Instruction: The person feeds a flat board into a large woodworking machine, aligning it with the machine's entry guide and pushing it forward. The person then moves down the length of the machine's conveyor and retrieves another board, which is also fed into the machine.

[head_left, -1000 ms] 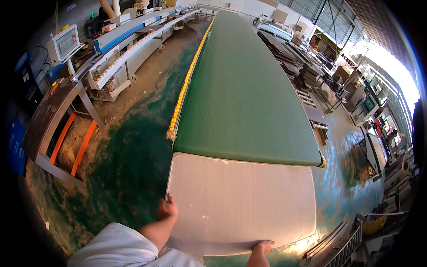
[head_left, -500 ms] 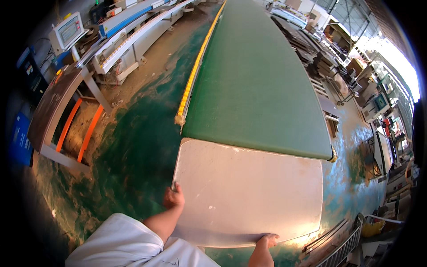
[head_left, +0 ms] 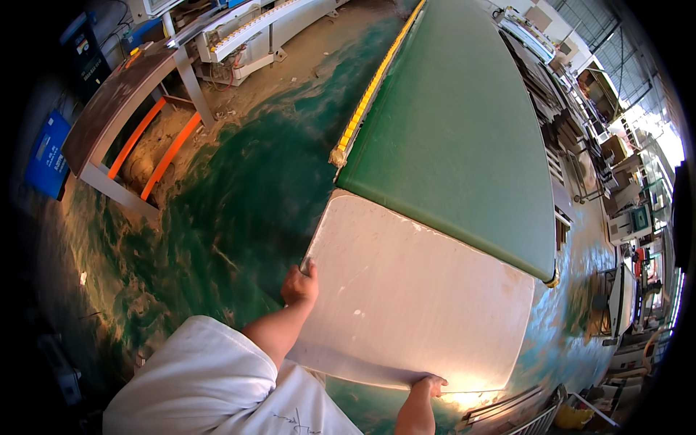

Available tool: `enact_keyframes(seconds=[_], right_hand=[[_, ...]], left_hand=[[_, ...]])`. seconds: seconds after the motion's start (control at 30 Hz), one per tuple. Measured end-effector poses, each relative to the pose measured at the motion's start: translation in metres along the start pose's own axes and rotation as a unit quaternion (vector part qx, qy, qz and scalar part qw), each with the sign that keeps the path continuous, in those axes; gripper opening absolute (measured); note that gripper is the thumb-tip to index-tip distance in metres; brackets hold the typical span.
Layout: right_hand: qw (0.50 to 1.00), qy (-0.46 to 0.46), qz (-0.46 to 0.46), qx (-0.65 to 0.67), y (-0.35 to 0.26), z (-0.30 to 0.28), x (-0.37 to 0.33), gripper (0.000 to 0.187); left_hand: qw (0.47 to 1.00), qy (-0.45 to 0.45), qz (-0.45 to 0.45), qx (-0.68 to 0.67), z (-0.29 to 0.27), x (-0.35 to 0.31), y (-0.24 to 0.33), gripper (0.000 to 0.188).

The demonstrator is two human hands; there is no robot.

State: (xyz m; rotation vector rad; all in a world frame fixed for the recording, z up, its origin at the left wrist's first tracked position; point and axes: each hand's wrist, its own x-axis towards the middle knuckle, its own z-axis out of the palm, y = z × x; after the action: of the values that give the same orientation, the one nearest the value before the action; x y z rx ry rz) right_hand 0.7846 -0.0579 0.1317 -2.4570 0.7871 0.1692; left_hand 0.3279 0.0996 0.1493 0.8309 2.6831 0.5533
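Note:
A large pale board (head_left: 413,290) with rounded corners lies in front of me, its far edge against the near end of a long green conveyor belt (head_left: 457,138). My left hand (head_left: 300,283) is closed around the board's left edge, thumb on top. At the near edge, toward the right, my right hand (head_left: 432,384) grips the board with its thumb over the top face. The fingers beneath the board are hidden on both sides.
A yellow strip (head_left: 377,80) runs along the belt's left side. To the left stands a brown-topped table (head_left: 116,94) with orange bars, beside a blue box (head_left: 48,154). Metal rails (head_left: 507,406) lie at the lower right. Stacked boards (head_left: 540,90) line the belt's far right.
The whole view has turned, so the belt and board appear tilted and the table sits higher. Both hands keep their grips on the board; its far edge still meets the belt end.

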Motion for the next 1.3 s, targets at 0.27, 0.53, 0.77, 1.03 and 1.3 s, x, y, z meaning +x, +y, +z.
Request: enact_keyframes(seconds=[0.27, 0.53, 0.77, 1.03, 1.3], right_hand=[[1.000, -0.005, 0.005, -0.004, -0.006, -0.013, -0.026, 0.072], [1.000, 0.008, 0.013, 0.010, -0.005, -0.010, -0.015, 0.072], [1.000, -0.012, -0.006, -0.007, -0.005, -0.015, -0.025, 0.072], [1.000, -0.019, -0.007, -0.018, -0.009, -0.016, -0.028, 0.071], [0.999, -0.047, 0.004, 0.013, -0.004, -0.019, -0.027, 0.071]], left_hand=[[1.000, -0.005, 0.008, 0.010, 0.006, 0.001, -0.006, 0.058], [1.000, -0.012, 0.005, 0.001, 0.003, 0.000, -0.002, 0.058], [1.000, -0.005, 0.005, 0.005, 0.003, -0.001, -0.002, 0.057], [1.000, 0.012, 0.010, 0.004, 0.003, 0.001, -0.002, 0.058], [0.998, -0.060, 0.004, -0.011, -0.006, 0.005, -0.005, 0.056]])
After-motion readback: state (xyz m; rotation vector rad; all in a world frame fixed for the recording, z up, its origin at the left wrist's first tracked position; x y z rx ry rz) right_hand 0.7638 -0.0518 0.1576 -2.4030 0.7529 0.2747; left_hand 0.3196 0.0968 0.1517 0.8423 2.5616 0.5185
